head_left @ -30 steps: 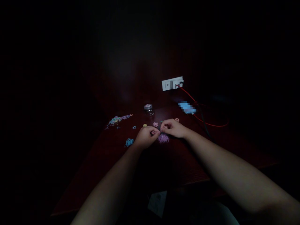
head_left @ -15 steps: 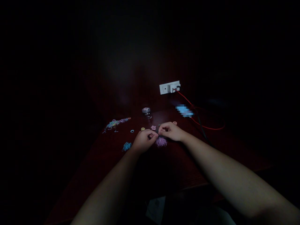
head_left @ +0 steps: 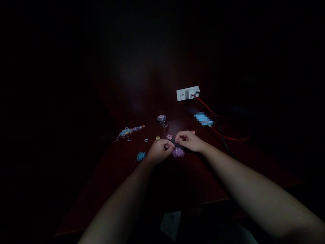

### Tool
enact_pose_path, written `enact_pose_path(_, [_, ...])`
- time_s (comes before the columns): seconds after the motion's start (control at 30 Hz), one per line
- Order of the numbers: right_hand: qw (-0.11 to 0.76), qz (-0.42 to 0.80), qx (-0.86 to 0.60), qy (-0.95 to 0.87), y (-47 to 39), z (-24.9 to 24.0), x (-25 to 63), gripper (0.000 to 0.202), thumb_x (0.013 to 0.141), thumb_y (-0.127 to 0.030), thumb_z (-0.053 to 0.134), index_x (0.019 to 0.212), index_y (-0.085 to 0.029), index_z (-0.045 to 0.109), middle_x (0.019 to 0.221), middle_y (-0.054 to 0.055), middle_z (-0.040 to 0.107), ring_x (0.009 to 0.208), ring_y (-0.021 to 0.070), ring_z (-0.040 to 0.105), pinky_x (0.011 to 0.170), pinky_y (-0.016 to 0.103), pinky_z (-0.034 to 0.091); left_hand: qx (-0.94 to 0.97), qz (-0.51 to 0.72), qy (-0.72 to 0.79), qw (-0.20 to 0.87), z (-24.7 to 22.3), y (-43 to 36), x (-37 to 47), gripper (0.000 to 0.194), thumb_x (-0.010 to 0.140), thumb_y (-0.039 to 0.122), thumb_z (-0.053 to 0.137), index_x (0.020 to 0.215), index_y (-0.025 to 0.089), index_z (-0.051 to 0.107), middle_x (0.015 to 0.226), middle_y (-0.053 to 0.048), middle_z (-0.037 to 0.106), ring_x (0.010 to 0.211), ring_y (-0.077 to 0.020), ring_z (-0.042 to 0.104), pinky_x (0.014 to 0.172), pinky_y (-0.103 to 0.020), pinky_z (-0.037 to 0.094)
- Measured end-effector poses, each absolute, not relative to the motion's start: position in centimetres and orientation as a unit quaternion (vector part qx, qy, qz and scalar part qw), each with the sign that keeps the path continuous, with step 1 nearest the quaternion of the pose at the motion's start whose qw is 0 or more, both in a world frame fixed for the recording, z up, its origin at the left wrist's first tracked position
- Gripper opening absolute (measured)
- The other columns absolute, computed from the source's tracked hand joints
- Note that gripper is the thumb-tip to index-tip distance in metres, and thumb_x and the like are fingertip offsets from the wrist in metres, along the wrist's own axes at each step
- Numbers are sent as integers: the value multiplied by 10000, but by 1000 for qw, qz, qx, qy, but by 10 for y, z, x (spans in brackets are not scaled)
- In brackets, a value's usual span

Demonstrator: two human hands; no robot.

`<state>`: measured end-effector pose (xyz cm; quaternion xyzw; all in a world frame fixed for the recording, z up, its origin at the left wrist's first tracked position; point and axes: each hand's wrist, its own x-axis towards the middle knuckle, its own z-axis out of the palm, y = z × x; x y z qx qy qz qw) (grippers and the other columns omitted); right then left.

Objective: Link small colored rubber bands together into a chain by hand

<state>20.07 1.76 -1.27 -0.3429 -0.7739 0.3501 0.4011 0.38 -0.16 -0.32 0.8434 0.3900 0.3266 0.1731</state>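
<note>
My left hand [head_left: 161, 151] and my right hand [head_left: 188, 141] meet over the dark red table, thumb and fingers of each pinched together. A thin strand seems to run between their fingertips, too small and dim to name. Just below the fingertips lies a pile of purple elastic bands [head_left: 178, 153]. A pink bunch of bands [head_left: 169, 137] and a yellow band [head_left: 157, 138] lie just beyond my hands. To the left of my left wrist is a heap of blue bands [head_left: 141, 156].
A mixed pile of coloured bands [head_left: 127, 132] lies at the left, with a single blue band [head_left: 146, 140] nearer. A small lidded jar [head_left: 161, 120] stands at the back. At the right, a red cable [head_left: 205, 104] runs from a wall socket [head_left: 188, 93] to a blurred-out device [head_left: 203, 118].
The camera view has shifted slightly, so everything sits a little further right. My hands keep their pinch close together, the fingertips slightly more apart.
</note>
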Motion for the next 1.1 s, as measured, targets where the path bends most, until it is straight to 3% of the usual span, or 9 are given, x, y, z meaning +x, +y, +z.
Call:
enact_pose_path(0.27, [402,362,-339,-770,13,-8,199,105,736,-238,551,718,-136,568,566,-37,474,509,76,378,484,205,272,846,340,373,172,-5,-1,4,198,820,278,549,762,154,693,733,-27,665,651,-114,573,606,-217,433])
enact_pose_path(1.1, [413,365,-345,-760,14,-8,199,70,713,-213,527,694,-146,529,541,-52,449,491,67,366,475,200,260,845,349,360,185,-5,1,3,149,790,261,594,779,148,690,753,-36,678,670,-117,600,625,-213,469])
